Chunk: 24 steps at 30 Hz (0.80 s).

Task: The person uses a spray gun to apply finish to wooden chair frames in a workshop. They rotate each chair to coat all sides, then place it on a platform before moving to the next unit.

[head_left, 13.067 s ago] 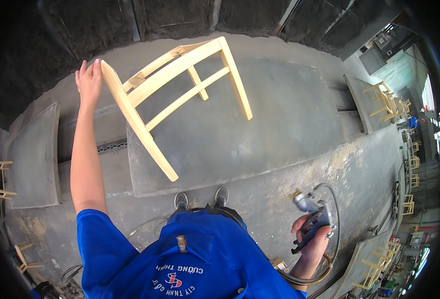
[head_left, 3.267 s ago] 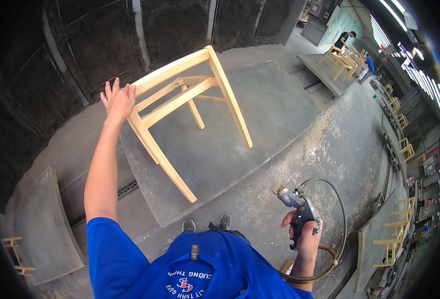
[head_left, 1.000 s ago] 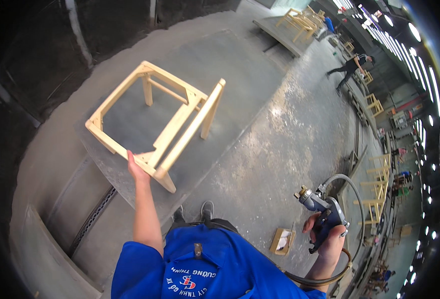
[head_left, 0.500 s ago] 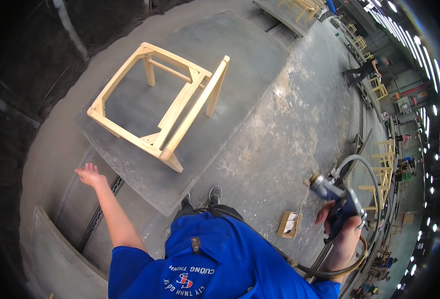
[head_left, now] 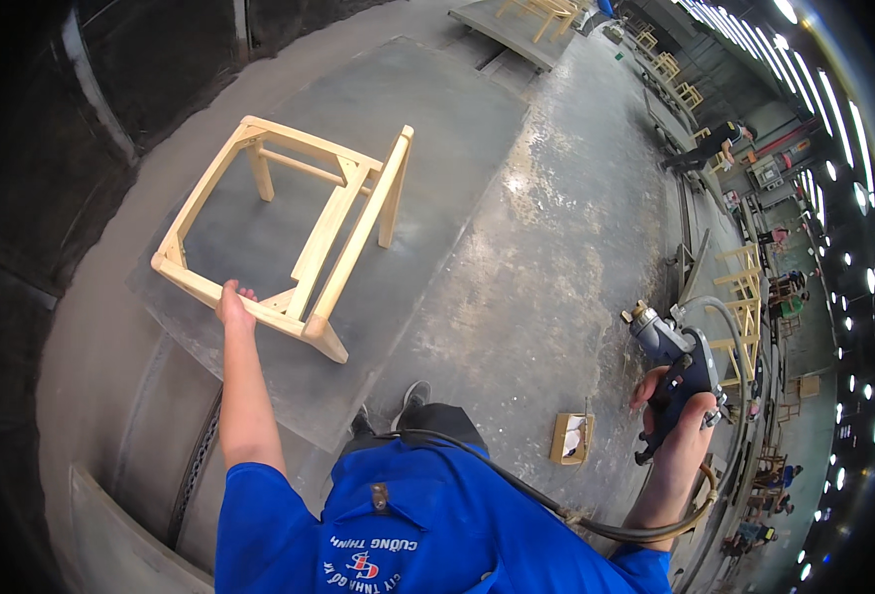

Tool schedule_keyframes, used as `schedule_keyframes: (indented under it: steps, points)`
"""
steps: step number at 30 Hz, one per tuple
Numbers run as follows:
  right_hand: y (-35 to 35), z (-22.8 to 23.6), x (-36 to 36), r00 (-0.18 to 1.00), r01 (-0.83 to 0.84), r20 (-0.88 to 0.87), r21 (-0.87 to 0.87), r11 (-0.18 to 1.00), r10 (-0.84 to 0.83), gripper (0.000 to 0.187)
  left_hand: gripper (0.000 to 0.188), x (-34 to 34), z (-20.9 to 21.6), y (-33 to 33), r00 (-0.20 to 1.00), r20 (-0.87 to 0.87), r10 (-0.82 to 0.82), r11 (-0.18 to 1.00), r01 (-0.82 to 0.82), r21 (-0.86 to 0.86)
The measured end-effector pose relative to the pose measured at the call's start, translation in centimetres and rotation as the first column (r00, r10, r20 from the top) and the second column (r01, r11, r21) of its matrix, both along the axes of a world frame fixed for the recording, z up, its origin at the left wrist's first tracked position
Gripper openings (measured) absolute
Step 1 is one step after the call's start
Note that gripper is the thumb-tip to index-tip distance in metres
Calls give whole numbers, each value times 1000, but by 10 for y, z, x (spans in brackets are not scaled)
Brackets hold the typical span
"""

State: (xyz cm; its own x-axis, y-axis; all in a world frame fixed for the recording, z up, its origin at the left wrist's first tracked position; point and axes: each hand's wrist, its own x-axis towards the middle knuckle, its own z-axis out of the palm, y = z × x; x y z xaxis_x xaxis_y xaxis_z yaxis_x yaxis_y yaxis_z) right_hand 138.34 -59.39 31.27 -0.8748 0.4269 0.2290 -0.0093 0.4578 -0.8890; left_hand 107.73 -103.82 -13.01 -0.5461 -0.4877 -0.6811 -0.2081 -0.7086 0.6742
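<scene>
A pale wooden chair frame (head_left: 336, 265), with no seat panel, stands on a large grey platform (head_left: 437, 109) in front of me. My left hand (head_left: 235, 303) is at its near rail, the fingers curled over the wood. Off to the right, my right hand (head_left: 683, 426) grips a spray gun (head_left: 677, 371) by its handle, with the nozzle end pointing up and to the left. A grey hose (head_left: 734, 322) loops from the gun, and a dark hose (head_left: 635, 535) runs past my right forearm to my waist.
A small open cardboard box (head_left: 571, 439) with something white inside lies on the floor. Light wooden frames (head_left: 739, 312) line the right side. A person in dark clothes (head_left: 705, 147) works farther off. Another platform (head_left: 502, 35) carrying wooden frames stands at the back.
My left hand has come forward and right from beside the platform onto the near rail of the chair frame. My right hand still holds the spray gun. The view has shifted slightly.
</scene>
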Motion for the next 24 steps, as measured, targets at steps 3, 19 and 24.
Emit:
schedule_keyframes:
  steps: [3,19,24]
  points:
    - [8,-1,-14,999,-33,15,-85,996,35,76,17,11,6,17,991,-4,130,991,-130,-31]
    - [111,-72,-21,967,-65,178,-517,853,182,86,48,0,-13,98,991,108,80,951,-109,290]
    - [138,-99,-29,939,-102,191,-638,763,285,85,75,20,22,102,983,165,-82,986,56,156]
